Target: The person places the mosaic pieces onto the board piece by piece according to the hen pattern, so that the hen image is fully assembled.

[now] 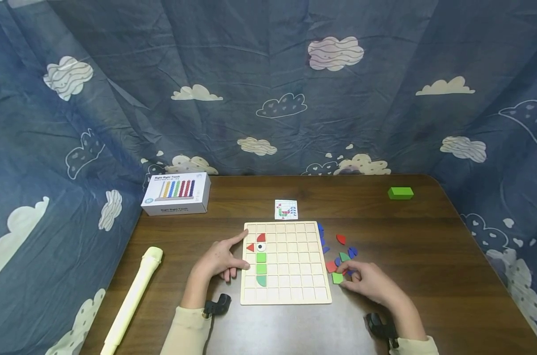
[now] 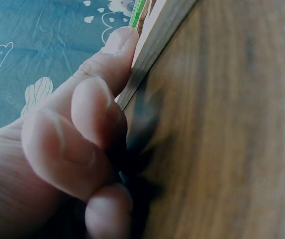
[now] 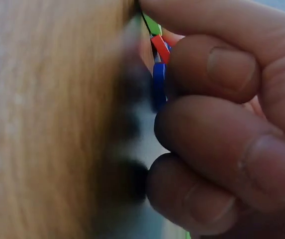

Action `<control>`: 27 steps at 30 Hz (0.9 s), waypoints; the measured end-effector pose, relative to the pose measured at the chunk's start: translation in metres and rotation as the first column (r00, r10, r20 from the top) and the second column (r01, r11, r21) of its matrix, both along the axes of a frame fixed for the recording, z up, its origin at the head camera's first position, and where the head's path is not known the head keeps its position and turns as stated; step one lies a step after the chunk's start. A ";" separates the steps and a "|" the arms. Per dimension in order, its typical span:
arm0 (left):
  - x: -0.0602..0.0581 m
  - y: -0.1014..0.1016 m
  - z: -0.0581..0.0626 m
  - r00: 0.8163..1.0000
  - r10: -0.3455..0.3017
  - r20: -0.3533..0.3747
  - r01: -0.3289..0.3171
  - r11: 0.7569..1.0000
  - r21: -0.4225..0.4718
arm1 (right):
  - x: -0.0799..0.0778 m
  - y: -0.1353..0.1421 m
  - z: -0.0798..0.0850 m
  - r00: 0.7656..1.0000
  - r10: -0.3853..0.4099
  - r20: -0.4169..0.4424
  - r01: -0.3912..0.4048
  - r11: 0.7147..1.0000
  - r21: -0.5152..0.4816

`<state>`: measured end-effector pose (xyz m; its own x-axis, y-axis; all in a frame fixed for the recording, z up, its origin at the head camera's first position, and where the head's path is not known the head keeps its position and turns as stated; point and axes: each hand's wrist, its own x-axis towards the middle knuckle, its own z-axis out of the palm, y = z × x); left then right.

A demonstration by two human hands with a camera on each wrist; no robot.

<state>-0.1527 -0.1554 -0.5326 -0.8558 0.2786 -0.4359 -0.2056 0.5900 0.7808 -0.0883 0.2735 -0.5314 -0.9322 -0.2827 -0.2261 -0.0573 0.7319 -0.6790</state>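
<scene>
A pale wooden grid board (image 1: 295,276) lies on the table. In its left columns sit a red quarter-circle (image 1: 261,238), a red triangle (image 1: 250,247), a white eye tile (image 1: 261,247), two light green squares and a darker green quarter-circle (image 1: 261,281). My left hand (image 1: 217,259) spreads its thumb and index finger against the board's left edge; its other fingers are bent. To the right of the board, my right hand (image 1: 368,281) pinches a light green square (image 1: 337,278) at the table, between thumb and index finger. Its other fingers are curled, partly hiding nearby pieces.
Loose red, blue and green pieces lie right of the board, including a red one (image 1: 341,239). A picture card (image 1: 286,209) lies behind it. A white box (image 1: 176,195) stands back left, a green block (image 1: 400,193) back right. A cream-coloured stick (image 1: 133,298) lies at left.
</scene>
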 end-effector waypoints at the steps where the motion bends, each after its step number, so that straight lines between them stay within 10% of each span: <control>1: 0.000 0.000 0.000 1.000 0.000 -0.001 0.000 1.000 -0.002 | 0.000 0.000 0.000 1.000 0.006 -0.014 -0.006 1.000 -0.010; 13: -0.001 0.000 0.001 1.000 0.006 0.002 -0.006 1.000 -0.010 | -0.001 -0.033 0.020 0.990 -0.035 -0.134 0.020 0.994 -0.110; 27: -0.001 0.000 -0.001 1.000 0.002 0.005 -0.002 1.000 0.005 | -0.004 -0.125 0.028 0.965 0.093 -0.246 -0.104 0.994 -0.030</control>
